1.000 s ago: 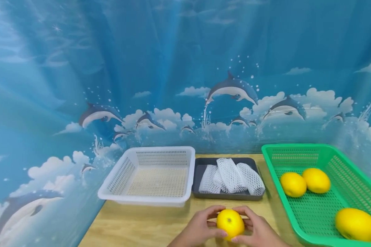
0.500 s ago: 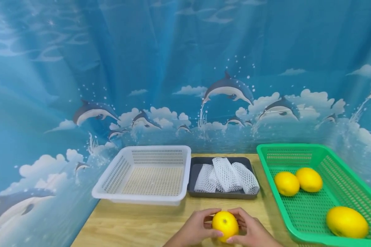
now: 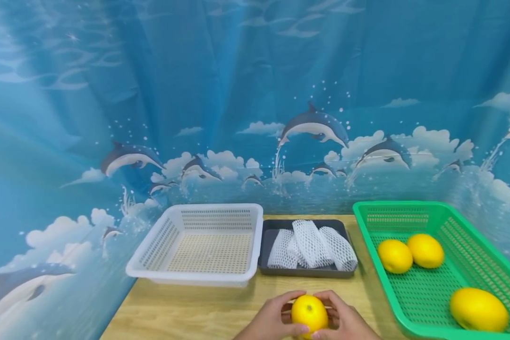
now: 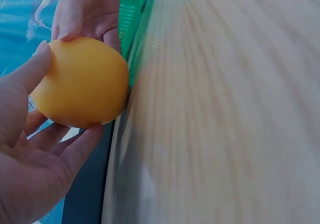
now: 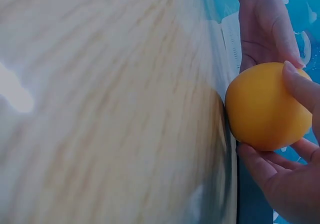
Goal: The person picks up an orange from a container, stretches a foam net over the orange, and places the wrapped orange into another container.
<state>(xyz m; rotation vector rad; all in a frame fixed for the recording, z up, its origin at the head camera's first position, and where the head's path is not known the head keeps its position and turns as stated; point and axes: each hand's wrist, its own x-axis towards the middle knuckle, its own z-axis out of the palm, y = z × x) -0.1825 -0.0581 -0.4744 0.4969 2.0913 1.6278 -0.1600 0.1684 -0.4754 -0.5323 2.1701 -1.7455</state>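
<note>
yellow fruit (image 3: 309, 315) is held between our left hand (image 3: 274, 318) and our right hand (image 3: 345, 320) — both curled round its sides. just beyond them we see white mesh sleeves (image 3: 309, 243) in a dark tray (image 3: 308, 272) — a white basket (image 3: 191, 275) ahead and left, a green basket (image 3: 433, 288) with three more fruits (image 3: 394, 256) to the right.

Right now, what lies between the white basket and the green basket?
The head view shows a dark tray holding white mesh sleeves there, on the wooden table.
</note>
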